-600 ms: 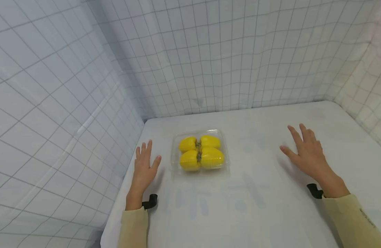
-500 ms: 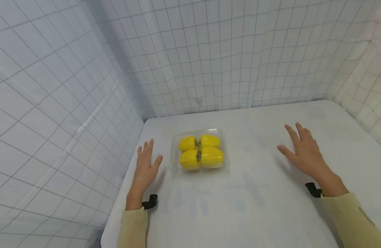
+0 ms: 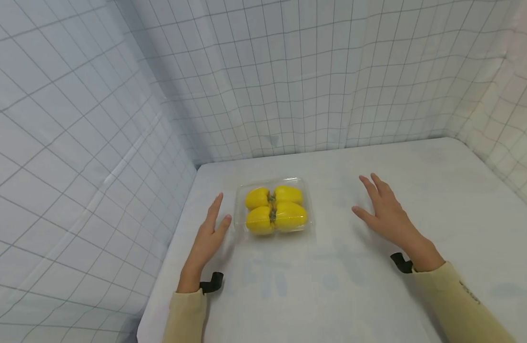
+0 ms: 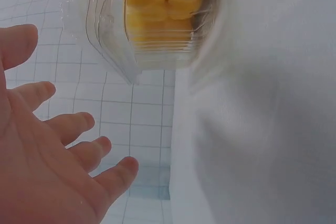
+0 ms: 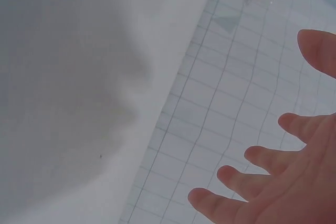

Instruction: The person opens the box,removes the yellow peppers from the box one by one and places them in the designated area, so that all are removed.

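— What does each hand hold?
— Nothing: a person's left hand (image 3: 207, 242) and right hand (image 3: 390, 219), fingers extended and grips released, flank a clear plastic box (image 3: 240, 209) of four yellow peppers (image 3: 291, 215).

— Where does the box sit?
— On a white table (image 3: 332, 309), left of its middle, a strip of tabletop between it and the back edge, where a grid-patterned curtain (image 3: 268, 95) hangs.

— How near are the hands?
— The left is just beside the box's left wall, its thumb closest, a narrow gap showing in the wrist view. The right stands well apart, across a broad stretch of white surface, its thumb toward the box.

— And the outer sides?
— The table's left edge runs near the left hand; past the right hand, tabletop stretches toward the right-hand curtain.
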### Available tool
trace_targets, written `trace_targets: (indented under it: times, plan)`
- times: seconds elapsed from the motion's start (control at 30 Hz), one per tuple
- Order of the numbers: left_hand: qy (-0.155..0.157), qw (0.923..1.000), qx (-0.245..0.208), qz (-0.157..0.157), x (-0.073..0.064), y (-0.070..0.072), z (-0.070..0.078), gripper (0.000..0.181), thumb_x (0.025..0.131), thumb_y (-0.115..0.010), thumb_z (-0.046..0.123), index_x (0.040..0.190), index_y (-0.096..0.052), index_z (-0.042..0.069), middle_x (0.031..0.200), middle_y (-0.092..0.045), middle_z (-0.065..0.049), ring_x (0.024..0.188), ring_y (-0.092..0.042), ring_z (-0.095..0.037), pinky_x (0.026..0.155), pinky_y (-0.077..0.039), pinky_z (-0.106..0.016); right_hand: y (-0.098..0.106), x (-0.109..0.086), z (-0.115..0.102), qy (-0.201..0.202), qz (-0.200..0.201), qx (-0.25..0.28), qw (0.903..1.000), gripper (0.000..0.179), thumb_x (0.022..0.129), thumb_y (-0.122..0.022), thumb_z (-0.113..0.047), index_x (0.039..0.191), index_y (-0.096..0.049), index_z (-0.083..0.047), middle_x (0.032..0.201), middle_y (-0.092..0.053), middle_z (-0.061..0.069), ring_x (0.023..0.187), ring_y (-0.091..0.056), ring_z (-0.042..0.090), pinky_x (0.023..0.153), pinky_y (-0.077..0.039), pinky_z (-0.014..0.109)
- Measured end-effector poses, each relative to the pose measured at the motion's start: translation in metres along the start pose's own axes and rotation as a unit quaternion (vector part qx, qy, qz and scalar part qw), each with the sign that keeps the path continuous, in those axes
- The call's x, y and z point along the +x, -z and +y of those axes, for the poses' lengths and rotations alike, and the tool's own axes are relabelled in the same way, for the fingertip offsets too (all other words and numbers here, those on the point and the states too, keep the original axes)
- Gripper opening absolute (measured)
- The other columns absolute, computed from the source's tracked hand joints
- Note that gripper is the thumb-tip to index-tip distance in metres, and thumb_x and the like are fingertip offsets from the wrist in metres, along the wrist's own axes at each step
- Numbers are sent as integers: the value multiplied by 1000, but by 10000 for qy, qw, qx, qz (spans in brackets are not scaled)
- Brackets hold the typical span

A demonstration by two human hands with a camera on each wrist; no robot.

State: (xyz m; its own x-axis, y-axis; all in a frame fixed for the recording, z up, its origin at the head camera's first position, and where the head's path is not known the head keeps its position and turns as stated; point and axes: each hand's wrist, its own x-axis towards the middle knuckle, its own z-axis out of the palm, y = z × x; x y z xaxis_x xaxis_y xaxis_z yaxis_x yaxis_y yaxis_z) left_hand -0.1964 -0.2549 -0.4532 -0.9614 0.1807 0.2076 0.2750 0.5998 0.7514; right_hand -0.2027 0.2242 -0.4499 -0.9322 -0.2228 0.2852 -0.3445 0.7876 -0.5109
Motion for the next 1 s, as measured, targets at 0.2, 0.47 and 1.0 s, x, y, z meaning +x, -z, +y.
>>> trace_targets:
  times: [0.2,0.47,1.0]
  plan:
    - [12,9992,-382,-130,2,-8,3,62,107,-44,42,161,-13,41,167,-13,9,153,-12,-21,117,-18,-57,-16,8,-16,175,-99,-7,9998,83,99,-60,-44,163,-13,-21,166,-9,19,147,-16,47,94,-33,77]
    - [275,9933,-1044,-413,-1,-12,9,61,108,-45,34,162,-18,29,167,-13,5,152,-12,-25,117,-18,-58,-36,16,-39,291,-494,211,9981,85,98,-59,-50,163,-13,-23,167,-7,15,148,-17,43,105,-29,70]
    - [356,9851,-1476,-807,-2,-14,27,73,102,-60,19,162,-19,17,168,-8,-3,153,-10,-31,116,-17,-59,-71,19,-76,642,-996,1137,9864,81,96,-64,-47,162,-19,-32,167,-12,7,148,-22,38,106,-30,68]
